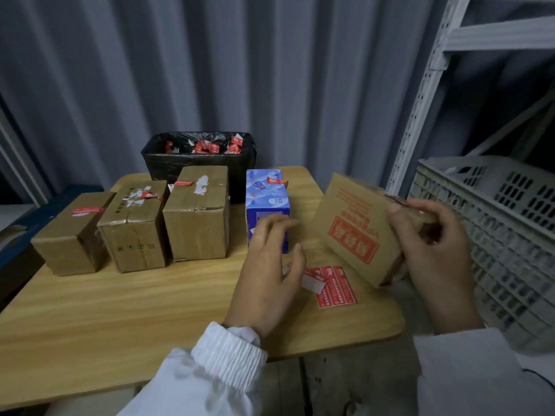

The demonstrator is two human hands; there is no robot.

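Head view is showing a person in white sleeves working at a wooden table (120, 310). The right hand (432, 244) is gripping a cardboard box with red print (354, 232), fingers and thumb curling round its upper right end. The box is tilting, its lower corner sitting near the table's right edge, just beside a grey plastic crate (495, 220). The left hand (270, 265) is hovering over the table with fingers loosely spread, holding nothing that shows. It is hanging in front of a blue box (267, 202) and just left of a sheet of red stickers (336, 286) lying flat on the wood. Three taped brown boxes (195, 214) are standing in a row to the left, each wearing a red sticker on top. Behind them a bin with a black liner (168, 163) is holding crumpled red and white scraps.
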